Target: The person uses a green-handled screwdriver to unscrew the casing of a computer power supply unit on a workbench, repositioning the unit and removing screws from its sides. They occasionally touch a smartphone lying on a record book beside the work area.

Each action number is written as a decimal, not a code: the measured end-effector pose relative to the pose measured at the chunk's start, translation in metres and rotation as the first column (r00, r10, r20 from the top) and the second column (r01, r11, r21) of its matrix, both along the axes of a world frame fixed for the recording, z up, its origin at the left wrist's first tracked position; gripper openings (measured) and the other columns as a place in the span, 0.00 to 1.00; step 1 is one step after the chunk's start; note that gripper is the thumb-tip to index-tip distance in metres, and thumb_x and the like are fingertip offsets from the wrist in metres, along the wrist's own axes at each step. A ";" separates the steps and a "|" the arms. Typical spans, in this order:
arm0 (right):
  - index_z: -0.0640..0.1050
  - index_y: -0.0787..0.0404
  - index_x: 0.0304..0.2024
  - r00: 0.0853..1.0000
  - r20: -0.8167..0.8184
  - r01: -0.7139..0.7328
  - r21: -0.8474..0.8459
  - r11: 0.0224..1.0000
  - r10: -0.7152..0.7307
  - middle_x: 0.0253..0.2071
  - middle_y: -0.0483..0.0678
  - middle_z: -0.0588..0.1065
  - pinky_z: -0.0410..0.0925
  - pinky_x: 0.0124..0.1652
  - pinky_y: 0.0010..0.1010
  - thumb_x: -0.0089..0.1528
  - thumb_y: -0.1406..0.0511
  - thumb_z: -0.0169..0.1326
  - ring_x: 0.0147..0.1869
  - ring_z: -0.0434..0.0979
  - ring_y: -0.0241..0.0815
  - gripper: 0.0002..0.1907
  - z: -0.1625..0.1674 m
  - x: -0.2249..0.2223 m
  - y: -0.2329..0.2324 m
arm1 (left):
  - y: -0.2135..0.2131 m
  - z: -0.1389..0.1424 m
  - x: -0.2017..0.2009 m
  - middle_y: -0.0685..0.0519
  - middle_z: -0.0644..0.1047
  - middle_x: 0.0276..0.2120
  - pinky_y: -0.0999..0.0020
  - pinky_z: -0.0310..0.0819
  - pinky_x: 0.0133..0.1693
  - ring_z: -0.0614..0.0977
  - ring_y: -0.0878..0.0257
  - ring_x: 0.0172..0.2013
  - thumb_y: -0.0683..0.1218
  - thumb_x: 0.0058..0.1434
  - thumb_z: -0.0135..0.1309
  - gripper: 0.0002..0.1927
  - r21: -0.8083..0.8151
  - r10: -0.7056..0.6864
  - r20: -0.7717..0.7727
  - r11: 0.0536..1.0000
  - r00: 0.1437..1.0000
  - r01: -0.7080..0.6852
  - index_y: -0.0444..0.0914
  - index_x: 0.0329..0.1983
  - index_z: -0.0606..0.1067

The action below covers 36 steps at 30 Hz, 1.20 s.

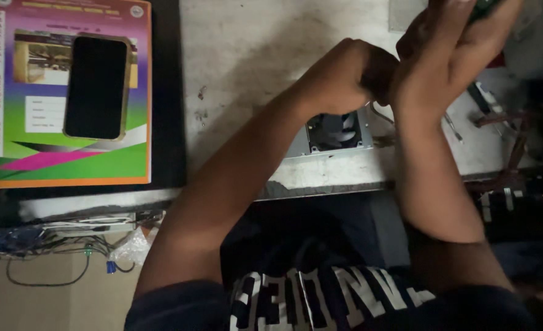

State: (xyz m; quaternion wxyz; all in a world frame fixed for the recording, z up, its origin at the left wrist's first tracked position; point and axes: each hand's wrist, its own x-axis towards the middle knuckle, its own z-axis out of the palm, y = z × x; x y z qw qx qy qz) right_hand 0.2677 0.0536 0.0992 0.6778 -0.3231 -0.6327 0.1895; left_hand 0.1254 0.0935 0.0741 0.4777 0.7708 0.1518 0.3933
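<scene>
left hand (345, 76) fisted above grey fan unit (336, 132), right hand (449, 55) fingers around a green thing (486, 7), grip unclear

The right hand (461, 43) is cut by the top edge of the picture – its fingertips go out of view, and the green thing (485, 6) it holds shows only a small corner, so its kind cannot be told. The left hand (345, 73) is closed into a fist, and what it grips, if anything, is hidden inside. The grey metal box with a fan (336, 132) is partly covered by both wrists; its back part is not visible. The tools (461, 116) at the right are dark and blurred – too unclear to name. The tangle of cables (50, 245) under the table is too small to sort out.
</scene>
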 end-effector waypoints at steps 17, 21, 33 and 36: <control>0.57 0.47 0.26 0.563 -0.131 -0.817 -0.237 0.525 0.816 0.15 0.35 0.47 0.45 0.16 0.22 0.75 0.46 0.38 0.14 0.40 0.26 0.25 0.020 0.060 0.046 | -0.001 -0.001 -0.002 0.55 0.85 0.31 0.73 0.81 0.38 0.86 0.72 0.33 0.46 0.56 0.70 0.10 -0.004 0.024 0.035 1.000 0.999 -0.024 0.36 0.36 0.83; 0.62 0.43 0.23 0.346 -0.182 -0.927 -0.217 0.306 0.920 0.16 0.34 0.55 0.54 0.20 0.34 0.68 0.45 0.38 0.14 0.54 0.30 0.21 0.013 0.058 0.095 | -0.002 -0.004 -0.004 0.54 0.84 0.30 0.72 0.80 0.38 0.84 0.70 0.32 0.46 0.56 0.71 0.11 -0.028 0.032 0.036 0.999 0.999 -0.031 0.35 0.35 0.83; 0.73 0.61 0.38 0.637 -0.393 -0.764 -0.201 0.614 0.664 0.23 0.54 0.72 0.60 0.19 0.30 0.77 0.47 0.39 0.14 0.67 0.41 0.27 -0.010 0.055 0.072 | 0.005 -0.010 -0.008 0.49 0.83 0.29 0.72 0.78 0.36 0.82 0.71 0.32 0.40 0.60 0.69 0.14 -0.027 0.033 0.009 0.999 0.999 -0.032 0.29 0.26 0.75; 0.70 0.64 0.50 0.871 -0.225 -0.466 -0.100 0.879 0.436 0.36 0.57 0.74 0.68 0.26 0.35 0.80 0.51 0.45 0.25 0.74 0.48 0.21 -0.002 0.044 0.041 | 0.003 -0.007 -0.008 0.51 0.84 0.31 0.73 0.81 0.38 0.83 0.71 0.33 0.40 0.59 0.69 0.11 -0.014 0.038 0.040 0.999 0.998 -0.038 0.31 0.28 0.77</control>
